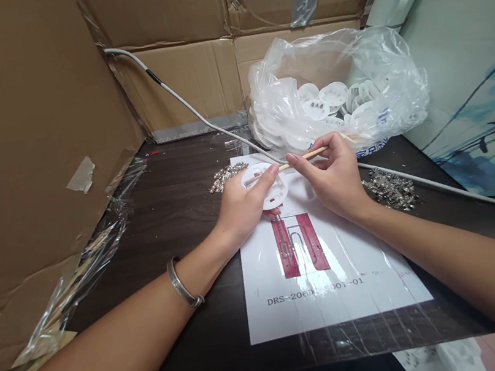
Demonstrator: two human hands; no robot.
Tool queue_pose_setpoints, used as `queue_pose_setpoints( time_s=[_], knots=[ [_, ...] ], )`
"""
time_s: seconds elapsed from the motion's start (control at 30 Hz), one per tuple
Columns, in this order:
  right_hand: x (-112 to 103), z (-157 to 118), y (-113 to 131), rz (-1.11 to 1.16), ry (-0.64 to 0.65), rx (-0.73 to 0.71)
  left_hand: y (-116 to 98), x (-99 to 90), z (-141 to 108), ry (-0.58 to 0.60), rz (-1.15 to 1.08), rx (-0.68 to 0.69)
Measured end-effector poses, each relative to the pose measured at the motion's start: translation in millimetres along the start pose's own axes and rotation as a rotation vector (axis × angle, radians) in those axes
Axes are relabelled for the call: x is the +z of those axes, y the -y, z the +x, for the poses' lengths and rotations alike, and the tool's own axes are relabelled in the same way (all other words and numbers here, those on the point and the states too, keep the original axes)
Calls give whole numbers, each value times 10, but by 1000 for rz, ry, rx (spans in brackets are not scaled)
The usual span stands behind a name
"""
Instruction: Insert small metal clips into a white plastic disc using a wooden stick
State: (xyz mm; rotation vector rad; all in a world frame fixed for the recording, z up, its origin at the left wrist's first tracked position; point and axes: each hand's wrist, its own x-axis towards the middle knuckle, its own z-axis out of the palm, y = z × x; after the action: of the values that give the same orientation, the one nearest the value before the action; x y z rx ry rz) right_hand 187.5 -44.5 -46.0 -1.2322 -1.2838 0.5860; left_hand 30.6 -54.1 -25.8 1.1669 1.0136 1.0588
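My left hand (pixel 244 207) is closed on the edge of a round white plastic disc (pixel 276 192) with cut-outs, held above a printed sheet. Between the fingers of my right hand (pixel 334 175) is a thin wooden stick (pixel 306 156), gripped like a pen. Its tip reaches over the disc, close to my left thumb; a small metal piece seems to sit there, too small to make out. Behind my left hand lies a pile of small shiny metal parts (pixel 226 177). A second metal pile (pixel 391 190) lies right of my right wrist.
A clear plastic bag (pixel 405 87) full of white discs (pixel 334 94) stands at the back. A grey cable (pixel 200 117) crosses the dark table (pixel 182 344). Taped down is the printed sheet (pixel 260 270). Cardboard walls (pixel 175 10) enclose the left and back; a white mug (pixel 394 2) is back right.
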Motion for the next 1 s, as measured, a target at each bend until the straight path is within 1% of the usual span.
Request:
queue_pose_setpoints(
  time_s=[0.3,0.57,0.63,0.7,0.77,0.8,0.9,1.0],
  knots=[
    [-18,14,-19,28,48,44,28,-7,32,-16,-3,-10],
    [-12,17,-26,-13,33,21,9,7,14,-29,24,-1],
    [-15,17,-26,25,51,51,11,6,18,-41,37,-15],
    [-24,12,-25,144,116,85,24,-1,27,-48,40,-33],
    [-34,2,-23,268,181,67,42,-7,34,-48,41,-27],
    [-36,-5,-20,301,189,35,49,-9,35,-48,48,-15],
    [-33,-33,1,299,170,-28,51,-5,25,-45,103,15],
    [-29,-63,44,263,184,0,33,-8,4,-61,210,32]
  ],
)
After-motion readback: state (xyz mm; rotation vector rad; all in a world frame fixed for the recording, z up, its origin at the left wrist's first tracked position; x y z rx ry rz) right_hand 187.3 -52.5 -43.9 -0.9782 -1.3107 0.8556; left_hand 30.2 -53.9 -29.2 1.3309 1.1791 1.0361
